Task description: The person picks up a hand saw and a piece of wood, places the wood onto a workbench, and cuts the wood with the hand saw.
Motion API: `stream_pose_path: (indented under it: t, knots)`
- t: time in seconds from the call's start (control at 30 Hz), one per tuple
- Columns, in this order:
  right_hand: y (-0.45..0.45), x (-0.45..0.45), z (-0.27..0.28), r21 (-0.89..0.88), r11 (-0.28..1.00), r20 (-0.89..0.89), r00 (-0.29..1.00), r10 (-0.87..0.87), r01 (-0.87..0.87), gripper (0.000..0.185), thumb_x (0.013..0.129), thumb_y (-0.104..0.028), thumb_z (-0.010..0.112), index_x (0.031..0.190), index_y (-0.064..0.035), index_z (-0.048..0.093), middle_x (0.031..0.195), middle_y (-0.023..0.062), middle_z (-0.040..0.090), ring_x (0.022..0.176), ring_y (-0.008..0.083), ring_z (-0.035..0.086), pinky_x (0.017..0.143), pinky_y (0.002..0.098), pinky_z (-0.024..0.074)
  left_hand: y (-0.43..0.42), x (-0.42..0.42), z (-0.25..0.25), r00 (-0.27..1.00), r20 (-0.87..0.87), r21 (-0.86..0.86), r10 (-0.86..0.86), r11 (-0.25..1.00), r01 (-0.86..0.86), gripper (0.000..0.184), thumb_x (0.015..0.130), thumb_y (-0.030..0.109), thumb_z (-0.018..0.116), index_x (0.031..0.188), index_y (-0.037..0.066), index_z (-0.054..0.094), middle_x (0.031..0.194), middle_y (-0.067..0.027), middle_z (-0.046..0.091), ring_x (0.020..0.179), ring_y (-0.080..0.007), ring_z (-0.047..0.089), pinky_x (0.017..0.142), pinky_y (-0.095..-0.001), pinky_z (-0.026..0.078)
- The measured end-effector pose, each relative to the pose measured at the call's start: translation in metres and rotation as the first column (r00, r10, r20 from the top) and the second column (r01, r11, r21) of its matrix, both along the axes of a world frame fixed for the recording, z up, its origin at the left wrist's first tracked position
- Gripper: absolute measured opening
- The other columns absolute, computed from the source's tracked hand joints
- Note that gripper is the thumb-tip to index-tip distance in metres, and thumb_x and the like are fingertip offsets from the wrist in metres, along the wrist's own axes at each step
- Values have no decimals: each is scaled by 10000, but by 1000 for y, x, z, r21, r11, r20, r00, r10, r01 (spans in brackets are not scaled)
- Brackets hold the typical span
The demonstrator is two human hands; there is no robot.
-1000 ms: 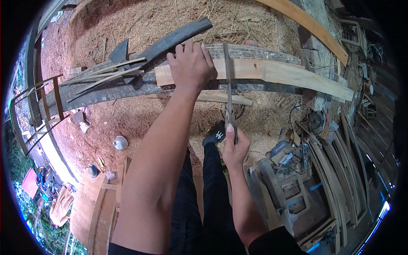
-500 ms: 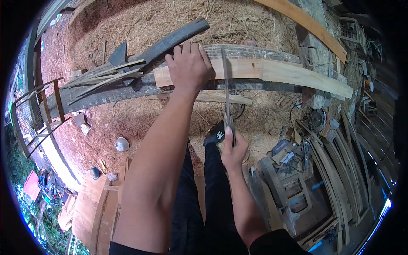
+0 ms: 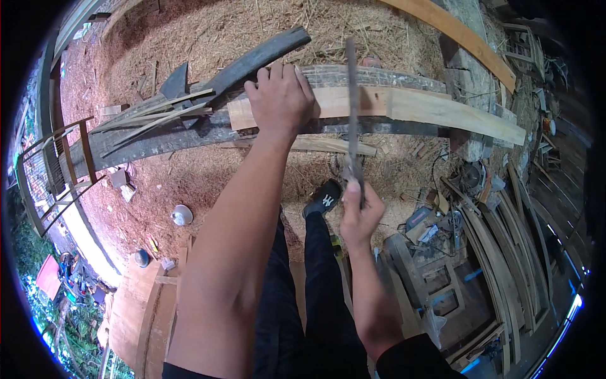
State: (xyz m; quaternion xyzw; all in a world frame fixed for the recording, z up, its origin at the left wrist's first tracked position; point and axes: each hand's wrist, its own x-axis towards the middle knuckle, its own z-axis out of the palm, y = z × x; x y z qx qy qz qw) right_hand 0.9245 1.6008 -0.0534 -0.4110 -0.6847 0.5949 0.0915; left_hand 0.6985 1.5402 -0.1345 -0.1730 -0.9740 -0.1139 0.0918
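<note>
My left hand (image 3: 281, 100) presses down on a pale wooden board (image 3: 334, 102), its fingers curled over the far edge. The board lies across a long, weathered beam (image 3: 151, 148), and a second pale board (image 3: 454, 115) meets it on the right. My right hand (image 3: 362, 213) grips what looks like a handsaw (image 3: 353, 107) by its handle. Its long narrow blade is seen edge-on, blurred, pointing away from me across the board, right of my left hand. I cannot tell whether the blade touches the wood. A dark curved plank (image 3: 259, 58) lies just beyond my left hand.
Thin wood strips (image 3: 158, 117) lie on the beam's left part. Shavings (image 3: 208, 164) cover the floor. A slatted frame (image 3: 57, 167) stands at left, a white lamp-like object (image 3: 182, 215) below it. Curved planks (image 3: 505, 252) are stacked at right. My shoe (image 3: 323, 197) is under the handsaw.
My right hand and the handsaw have moved right, and the blade tip now reaches farther beyond the board. My left hand has stayed on the board.
</note>
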Motion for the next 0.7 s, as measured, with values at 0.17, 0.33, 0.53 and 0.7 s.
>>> stream_pose_path:
  t: [0.17, 0.33, 0.53, 0.7]
  knots:
    - [-7, 26, -4, -142, 990, -7, 1000, -11, 10, 442, 1118, -280, 570, 742, -56, 507, 667, -31, 472, 585, 51, 376, 541, 262, 271, 2, 2, -3, 1000, -4, 18, 16, 1000, -16, 242, 1014, 259, 561, 870, 126, 704, 920, -53, 671, 901, -285, 632, 774, -496, 426]
    - [-14, 33, -20, -135, 991, 4, 1000, -20, 20, 456, 1122, -283, 573, 730, -68, 482, 654, -37, 450, 582, 45, 359, 538, 264, 255, 1, 3, -2, 1000, 23, -4, 13, 1000, -13, 239, 1012, 258, 559, 876, 127, 706, 929, -54, 676, 910, -286, 640, 780, -492, 430]
    - [-17, 38, -23, -148, 989, 30, 1000, -7, 11, 468, 1124, -292, 572, 720, -83, 463, 646, -48, 429, 583, 43, 349, 539, 270, 243, 1, 2, -2, 999, 25, -7, 21, 1000, -21, 242, 1017, 256, 548, 892, 123, 707, 948, -57, 687, 926, -287, 646, 797, -491, 436]
    - [-17, 45, -26, -119, 993, 53, 998, 21, -14, 474, 1125, -308, 571, 721, -86, 463, 649, -52, 426, 588, 41, 351, 541, 268, 243, 1, 2, -3, 999, 18, 7, 29, 1000, -29, 246, 1021, 268, 550, 901, 115, 701, 942, -56, 686, 930, -288, 643, 802, -487, 439]
